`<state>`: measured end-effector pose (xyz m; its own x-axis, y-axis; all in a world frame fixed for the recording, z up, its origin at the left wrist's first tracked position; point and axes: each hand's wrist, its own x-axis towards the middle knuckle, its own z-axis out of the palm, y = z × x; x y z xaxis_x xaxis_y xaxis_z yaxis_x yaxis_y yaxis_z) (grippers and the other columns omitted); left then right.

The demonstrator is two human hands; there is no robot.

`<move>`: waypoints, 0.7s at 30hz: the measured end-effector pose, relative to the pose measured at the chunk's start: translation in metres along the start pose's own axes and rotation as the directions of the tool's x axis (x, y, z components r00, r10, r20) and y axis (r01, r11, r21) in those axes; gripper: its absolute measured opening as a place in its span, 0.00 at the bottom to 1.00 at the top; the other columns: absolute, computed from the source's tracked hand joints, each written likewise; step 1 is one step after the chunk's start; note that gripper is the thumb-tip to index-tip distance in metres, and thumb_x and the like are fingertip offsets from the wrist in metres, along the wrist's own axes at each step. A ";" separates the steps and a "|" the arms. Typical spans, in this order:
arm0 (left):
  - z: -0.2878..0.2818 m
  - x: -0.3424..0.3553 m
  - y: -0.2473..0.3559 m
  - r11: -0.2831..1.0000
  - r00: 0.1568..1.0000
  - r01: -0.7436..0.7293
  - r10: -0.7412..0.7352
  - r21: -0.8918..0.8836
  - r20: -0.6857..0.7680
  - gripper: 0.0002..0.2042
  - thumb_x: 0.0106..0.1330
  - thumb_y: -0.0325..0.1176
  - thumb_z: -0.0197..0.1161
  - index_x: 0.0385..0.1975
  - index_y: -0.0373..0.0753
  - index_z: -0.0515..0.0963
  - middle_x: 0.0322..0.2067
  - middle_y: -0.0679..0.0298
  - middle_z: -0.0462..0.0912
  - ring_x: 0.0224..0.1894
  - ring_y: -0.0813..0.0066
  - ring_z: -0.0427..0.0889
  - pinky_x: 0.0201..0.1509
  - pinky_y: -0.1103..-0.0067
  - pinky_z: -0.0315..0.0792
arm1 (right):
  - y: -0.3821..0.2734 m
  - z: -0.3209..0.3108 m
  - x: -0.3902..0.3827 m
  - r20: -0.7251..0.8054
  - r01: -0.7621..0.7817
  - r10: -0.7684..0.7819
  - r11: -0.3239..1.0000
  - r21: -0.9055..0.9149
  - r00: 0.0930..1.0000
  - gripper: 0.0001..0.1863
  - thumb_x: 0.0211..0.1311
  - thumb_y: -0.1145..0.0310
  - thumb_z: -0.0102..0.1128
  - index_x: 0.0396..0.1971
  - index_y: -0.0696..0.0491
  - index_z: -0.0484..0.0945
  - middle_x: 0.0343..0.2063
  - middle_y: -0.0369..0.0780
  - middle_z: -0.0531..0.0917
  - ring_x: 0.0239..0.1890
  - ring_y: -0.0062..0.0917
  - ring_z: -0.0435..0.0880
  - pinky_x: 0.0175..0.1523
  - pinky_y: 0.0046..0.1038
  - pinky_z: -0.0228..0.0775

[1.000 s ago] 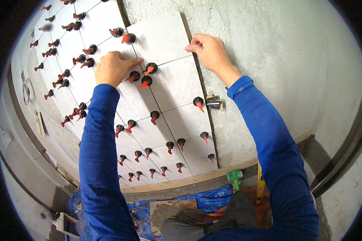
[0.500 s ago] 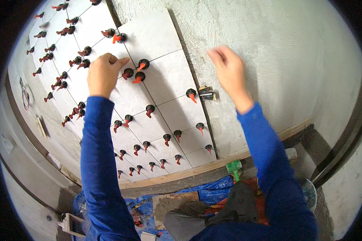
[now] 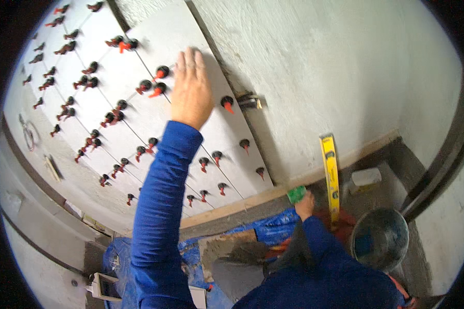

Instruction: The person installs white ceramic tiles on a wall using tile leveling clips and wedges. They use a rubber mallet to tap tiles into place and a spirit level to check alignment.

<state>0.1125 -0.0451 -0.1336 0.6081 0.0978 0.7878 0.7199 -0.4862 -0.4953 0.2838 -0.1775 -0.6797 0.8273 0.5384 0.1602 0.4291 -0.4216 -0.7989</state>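
Observation:
My left hand [image 3: 192, 91] lies flat with fingers stretched out on a pale wall tile [image 3: 165, 31] in the upper part of the tiled field. Just left of its fingers, black round tile levelling clips [image 3: 162, 72] with red handles sit at the joint where tiles meet. Down at the foot of the wall, my right hand [image 3: 305, 207] has its fingers closed around the handle of a green broad-headed tool [image 3: 296, 194]. The handle is mostly hidden in the hand, and the tool's exact kind is unclear.
A yellow spirit level [image 3: 331, 175] leans by the wall right of my right hand. Beyond it stand a bucket [image 3: 380, 239] and a white container [image 3: 366, 177]. A blue tarp [image 3: 276, 226] covers floor below. Cables [image 3: 250, 100] stick out beside the tile edge.
My left hand has moved right and flattened onto the tile. My right hand has dropped from in front of the bare wall and taken hold of the green tool. The level has come into sight.

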 end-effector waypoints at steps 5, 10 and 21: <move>0.010 0.000 0.002 0.999 0.999 0.046 -0.046 0.019 0.005 0.36 0.65 0.25 0.55 0.76 0.24 0.56 0.78 0.39 0.52 0.82 0.42 0.49 0.84 0.55 0.48 | 0.063 0.065 0.011 0.023 -0.222 0.222 0.975 -0.006 0.975 0.31 0.51 0.66 0.78 0.55 0.57 0.76 0.48 0.55 0.85 0.51 0.55 0.84 0.57 0.54 0.76; 0.013 -0.002 0.006 0.993 0.996 0.081 -0.084 -0.084 -0.033 0.37 0.65 0.27 0.56 0.76 0.24 0.55 0.79 0.40 0.50 0.82 0.41 0.48 0.84 0.52 0.46 | 0.087 0.060 0.010 0.279 -0.005 0.039 0.993 -0.120 0.959 0.32 0.60 0.59 0.77 0.59 0.62 0.77 0.44 0.57 0.86 0.49 0.57 0.84 0.57 0.52 0.76; 0.027 -0.001 0.010 0.987 0.978 0.125 -0.139 -0.101 -0.153 0.35 0.75 0.40 0.59 0.75 0.26 0.58 0.78 0.41 0.55 0.81 0.42 0.51 0.83 0.55 0.49 | -0.142 -0.157 0.024 -0.232 0.550 -0.507 0.675 0.492 0.830 0.16 0.71 0.66 0.68 0.50 0.61 0.78 0.34 0.48 0.82 0.39 0.41 0.84 0.45 0.40 0.75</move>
<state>0.1282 -0.0267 -0.1490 0.4435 0.0308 0.8957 0.7525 -0.5557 -0.3534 0.2992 -0.2189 -0.4713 0.5533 0.4913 0.6727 0.5662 0.3705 -0.7363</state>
